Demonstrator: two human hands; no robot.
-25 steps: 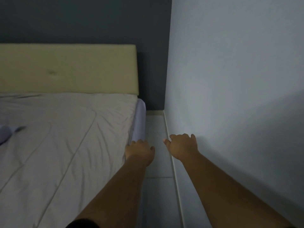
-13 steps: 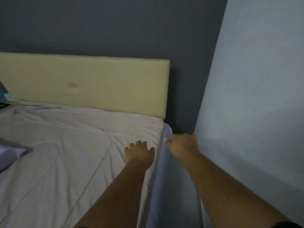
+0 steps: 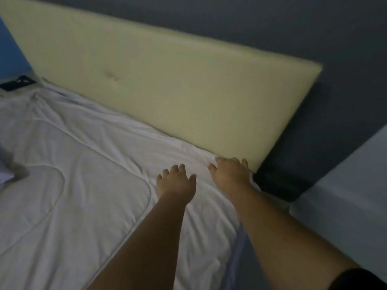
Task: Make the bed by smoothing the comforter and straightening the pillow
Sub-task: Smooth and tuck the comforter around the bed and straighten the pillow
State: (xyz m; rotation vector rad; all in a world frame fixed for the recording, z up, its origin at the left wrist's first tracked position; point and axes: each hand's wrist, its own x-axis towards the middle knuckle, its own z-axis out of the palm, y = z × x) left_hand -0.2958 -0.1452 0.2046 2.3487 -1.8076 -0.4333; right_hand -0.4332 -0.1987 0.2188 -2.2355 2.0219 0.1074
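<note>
- the right hand [image 3: 230,172] lies at the top corner of the comforter [image 3: 88,185], right below the headboard [image 3: 167,80]; its fingers curl down onto the cloth, but i cannot tell whether the grip is pinching the edge or only pressing it flat.
- the left hand [image 3: 177,183] is just beside it, a little further from the headboard, palm down with the grip spread and nothing held, resting on or just over the comforter.
- both arms reach in from the side of the bed away from the headboard's far end, and the two hands are near each other but not touching.
- the comforter covers the bed up to the foot of the headboard. near the hands it shows folds and ridges, and a bunched band of wrinkles runs along the base of the headboard.
- further from the headboard the quilted stitching lies flatter, so that part looks mostly smoothed.
- no pillow can be clearly made out. a blurred pale and grey shape [image 3: 12,172] sits at the frame's edge, well away from the headboard's near corner, and i cannot tell what it is.
- a dark flat object [image 3: 17,82] lies by the far end of the headboard.
- judgement: the comforter is spread out, this corner is being worked on, and the creases along the headboard plus the pillow are left to do.
</note>
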